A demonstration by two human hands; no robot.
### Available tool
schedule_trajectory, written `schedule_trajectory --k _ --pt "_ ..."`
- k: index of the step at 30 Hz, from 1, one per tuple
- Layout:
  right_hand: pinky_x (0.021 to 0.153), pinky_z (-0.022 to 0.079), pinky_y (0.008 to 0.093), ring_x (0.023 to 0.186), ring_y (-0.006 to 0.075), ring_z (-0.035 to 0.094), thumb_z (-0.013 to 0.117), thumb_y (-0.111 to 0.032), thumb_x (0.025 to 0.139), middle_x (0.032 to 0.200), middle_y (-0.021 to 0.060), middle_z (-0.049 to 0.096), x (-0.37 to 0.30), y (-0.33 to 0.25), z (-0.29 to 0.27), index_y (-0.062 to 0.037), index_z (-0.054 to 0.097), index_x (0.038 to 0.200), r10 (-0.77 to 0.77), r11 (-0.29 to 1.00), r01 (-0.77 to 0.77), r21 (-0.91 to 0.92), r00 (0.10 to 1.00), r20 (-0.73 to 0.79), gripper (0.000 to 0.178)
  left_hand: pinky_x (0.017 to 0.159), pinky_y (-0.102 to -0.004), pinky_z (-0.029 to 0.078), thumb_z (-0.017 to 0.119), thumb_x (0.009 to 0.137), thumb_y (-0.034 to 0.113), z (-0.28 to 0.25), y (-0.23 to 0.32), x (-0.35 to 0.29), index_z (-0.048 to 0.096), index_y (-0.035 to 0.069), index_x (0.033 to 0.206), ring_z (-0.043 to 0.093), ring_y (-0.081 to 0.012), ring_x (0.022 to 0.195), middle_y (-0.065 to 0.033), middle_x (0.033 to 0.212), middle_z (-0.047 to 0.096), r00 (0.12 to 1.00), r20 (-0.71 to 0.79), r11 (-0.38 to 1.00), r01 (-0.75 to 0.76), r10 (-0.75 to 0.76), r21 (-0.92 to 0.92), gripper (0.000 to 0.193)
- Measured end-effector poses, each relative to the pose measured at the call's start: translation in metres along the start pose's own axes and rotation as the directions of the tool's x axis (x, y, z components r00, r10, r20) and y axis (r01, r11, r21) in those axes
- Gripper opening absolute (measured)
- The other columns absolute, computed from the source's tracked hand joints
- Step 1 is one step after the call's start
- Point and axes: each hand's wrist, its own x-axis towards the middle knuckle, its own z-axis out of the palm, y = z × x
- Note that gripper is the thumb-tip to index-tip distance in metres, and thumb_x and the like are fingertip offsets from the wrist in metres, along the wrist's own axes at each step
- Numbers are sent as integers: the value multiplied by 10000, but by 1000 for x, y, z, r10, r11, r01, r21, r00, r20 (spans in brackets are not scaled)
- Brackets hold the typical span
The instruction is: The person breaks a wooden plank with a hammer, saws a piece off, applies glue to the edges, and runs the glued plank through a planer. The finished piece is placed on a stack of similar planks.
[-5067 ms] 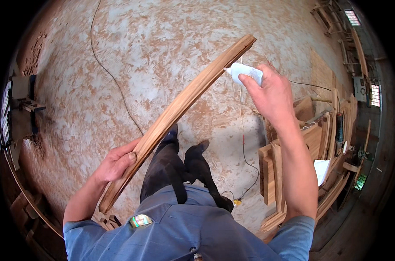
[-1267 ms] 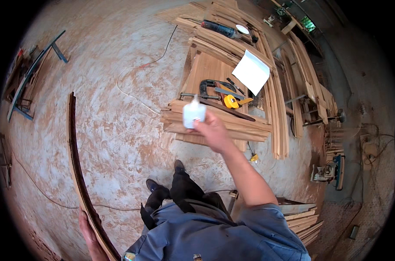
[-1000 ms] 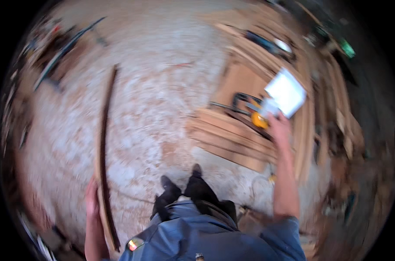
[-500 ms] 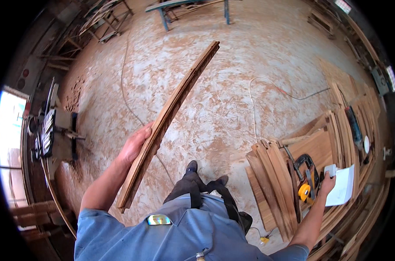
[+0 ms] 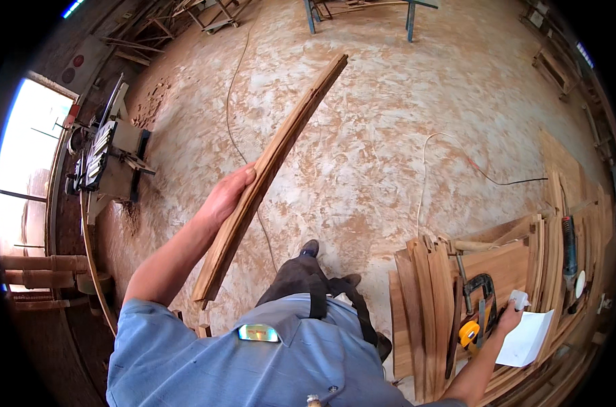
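Observation:
My left hand (image 5: 228,198) is closed around a long, narrow wooden strip (image 5: 270,163) with a grooved edge. The strip slants through the air, its near end by my left elbow and its far end pointing away to the right. My right hand (image 5: 508,317) is at the wood pile (image 5: 426,298) on the right, fingers closed on a small whitish object (image 5: 519,298) whose kind I cannot make out. Beside that hand lies a white sheet of paper (image 5: 527,341). Just left of it are a yellow tape measure (image 5: 469,332) and a black C-clamp (image 5: 481,279).
A grinder-like power tool (image 5: 570,251) rests on the boards at the right. Cables (image 5: 230,115) cross the dusty floor (image 5: 362,156). A machine (image 5: 111,159) stands at the left by a bright opening, and a blue-legged bench (image 5: 411,24) at the far side.
The view has swung left, so the surroundings sit further right in the picture. The wooden strip has shifted slightly, still in my left hand. My right hand stays closed on the small whitish object.

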Motion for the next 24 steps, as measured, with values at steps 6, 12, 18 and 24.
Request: schedule_trajectory --k 6,12,18,24 --pt "874 440 330 998 229 575 643 -195 838 1136 148 603 -13 -6 -2 49 499 1253 66 998 -67 15 997 47 502 548 -251 455 499 922 408 -7 6 30 483 77 1340 531 -100 633 -9 806 570 999 -48 999 -2 3 37 534" --pt "884 441 361 1028 261 551 665 -236 828 1239 174 525 -50 -10 -36 66 351 1355 365 872 -352 341 931 25 684 932 -233 371 495 925 242 -31 9 93 486 -23 1319 504 -119 1058 -60 1188 586 998 -57 999 15 -13 39 475" --pt "889 430 370 1012 269 549 602 -424 869 1172 160 566 -111 -29 -98 24 492 1278 448 893 -404 198 771 -452 616 965 -250 362 490 916 238 -69 0 190 488 -24 1316 506 -136 1084 -83 1205 586 1000 30 998 3 -5 56 478" --pt "898 434 339 1020 256 564 593 -343 907 1135 153 598 -167 -176 -56 54 537 1216 135 969 -216 -121 871 -473 506 791 -269 439 453 936 295 -106 22 274 493 7 1309 546 -123 892 -49 1012 606 985 170 1000 -4 0 23 472"
